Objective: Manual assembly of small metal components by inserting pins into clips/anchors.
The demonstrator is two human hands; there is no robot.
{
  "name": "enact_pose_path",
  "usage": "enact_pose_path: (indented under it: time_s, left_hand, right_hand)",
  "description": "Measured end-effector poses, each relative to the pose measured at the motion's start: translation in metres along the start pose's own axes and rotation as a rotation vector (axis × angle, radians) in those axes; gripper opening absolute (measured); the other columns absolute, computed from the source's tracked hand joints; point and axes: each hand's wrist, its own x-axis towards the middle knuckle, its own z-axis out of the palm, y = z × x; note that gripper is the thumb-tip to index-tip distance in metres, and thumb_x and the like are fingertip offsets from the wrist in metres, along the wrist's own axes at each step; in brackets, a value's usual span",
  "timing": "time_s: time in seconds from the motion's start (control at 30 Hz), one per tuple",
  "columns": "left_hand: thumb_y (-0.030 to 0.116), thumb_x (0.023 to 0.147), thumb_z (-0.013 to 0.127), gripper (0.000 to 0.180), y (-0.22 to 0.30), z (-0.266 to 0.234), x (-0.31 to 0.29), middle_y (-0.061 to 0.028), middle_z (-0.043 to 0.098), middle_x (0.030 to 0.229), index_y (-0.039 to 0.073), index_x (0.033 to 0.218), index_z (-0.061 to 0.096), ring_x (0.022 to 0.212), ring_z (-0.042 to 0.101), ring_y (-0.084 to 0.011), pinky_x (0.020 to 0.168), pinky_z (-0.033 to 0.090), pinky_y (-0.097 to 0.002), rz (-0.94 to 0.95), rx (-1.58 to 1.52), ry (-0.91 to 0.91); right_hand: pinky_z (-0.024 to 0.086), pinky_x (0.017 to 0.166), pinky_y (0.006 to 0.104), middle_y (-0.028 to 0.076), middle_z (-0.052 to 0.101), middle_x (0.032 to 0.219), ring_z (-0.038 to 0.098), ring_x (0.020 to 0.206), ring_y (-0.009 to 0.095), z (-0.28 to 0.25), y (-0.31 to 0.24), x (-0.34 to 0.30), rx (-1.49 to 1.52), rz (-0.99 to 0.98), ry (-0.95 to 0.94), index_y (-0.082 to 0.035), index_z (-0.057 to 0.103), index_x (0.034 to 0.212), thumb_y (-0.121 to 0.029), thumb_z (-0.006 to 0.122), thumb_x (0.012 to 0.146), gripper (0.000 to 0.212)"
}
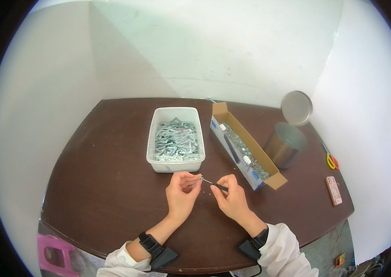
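Note:
My left hand [183, 193] is closed in a pinch, holding up a small metal piece [200, 178] that its fingertips mostly cover. In my right hand [231, 198] is a thin tool that looks like a screwdriver [220, 187], with a black handle and a slim metal shaft. The shaft points left, and its tip meets the small piece at my left fingertips. Just beyond my hands stands a white plastic tub [153, 162] holding many flat grey metal strips [177, 138]. To its right lies a long open cardboard box [234, 159] filled with small grey metal parts [241, 147].
Right of the box stand a round metal canister [282, 150] and its upright round lid [296, 108]. Scissors with yellow and red handles [332, 161] and a pink phone [333, 190] lie by the right edge of the brown table [103, 184]. A pink stool [54, 254] is at lower left.

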Motion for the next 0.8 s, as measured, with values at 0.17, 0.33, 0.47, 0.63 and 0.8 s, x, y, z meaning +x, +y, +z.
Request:
enact_pose_path:
  time_s: [0.17, 0.33, 0.47, 0.63, 0.8]
  left_hand:
    - [-0.007, 0.083, 0.063, 0.026, -0.0024, 0.0017, 0.0001, -0.0136, 0.065, 0.102, 0.003, 0.099, 0.045, 0.093, 0.064, -0.0146, 0.075, 0.051, -0.0219, 0.004, -0.094, 0.009]
    - [-0.007, 0.082, 0.063, 0.025, -0.0048, 0.0025, -0.0007, -0.0145, 0.066, 0.102, 0.001, 0.099, 0.046, 0.093, 0.064, -0.0141, 0.073, 0.052, -0.0221, 0.014, -0.122, 0.024]
    - [-0.006, 0.082, 0.064, 0.027, -0.0027, 0.0031, -0.0004, -0.0132, 0.065, 0.102, 0.004, 0.099, 0.044, 0.092, 0.064, -0.0143, 0.073, 0.051, -0.0219, 0.002, -0.083, 0.025]
    - [-0.005, 0.082, 0.065, 0.028, -0.0029, 0.0015, -0.0003, -0.0132, 0.066, 0.101, 0.004, 0.098, 0.044, 0.091, 0.064, -0.0136, 0.072, 0.05, -0.0219, 0.045, 0.05, 0.025]
    - [-0.001, 0.081, 0.067, 0.025, -0.0038, 0.0032, -0.0007, -0.0088, 0.07, 0.095, 0.004, 0.095, 0.048, 0.086, 0.066, -0.0113, 0.072, 0.049, -0.0221, 0.055, 0.033, 0.053]
  right_hand:
    - [0.048, 0.056, 0.0335, 0.013, 0.064, 0.072, 0.065, 0.063, 0.026, -0.0018, 0.0024, 0.0, -0.014, 0.027, -0.023, -0.002, 0.047, 0.092, -0.017, 0.061, 0.089, 0.021]
    - [0.048, 0.055, 0.0343, 0.015, 0.063, 0.071, 0.065, 0.064, 0.028, -0.0009, 0.0067, 0.0015, -0.094, -0.033, -0.042, -0.001, 0.047, 0.09, -0.018, 0.06, 0.089, 0.021]
    - [0.048, 0.055, 0.0345, 0.014, 0.063, 0.07, 0.064, 0.063, 0.028, 0.0034, 0.0039, -0.0002, 0.038, 0.006, 0.027, -0.002, 0.05, 0.09, -0.019, 0.059, 0.09, 0.019]
    - [0.045, 0.054, 0.0306, 0.012, 0.061, 0.07, 0.06, 0.058, 0.021, -0.0027, 0.0034, 0.0011, -0.119, -0.028, -0.028, -0.001, 0.055, 0.082, -0.016, 0.059, 0.09, 0.018]
    - [0.043, 0.055, 0.0342, 0.012, 0.059, 0.067, 0.057, 0.057, 0.026, -0.0001, 0.0069, 0.0011, -0.093, -0.035, 0.001, -0.002, 0.056, 0.074, -0.019, 0.056, 0.092, 0.025]
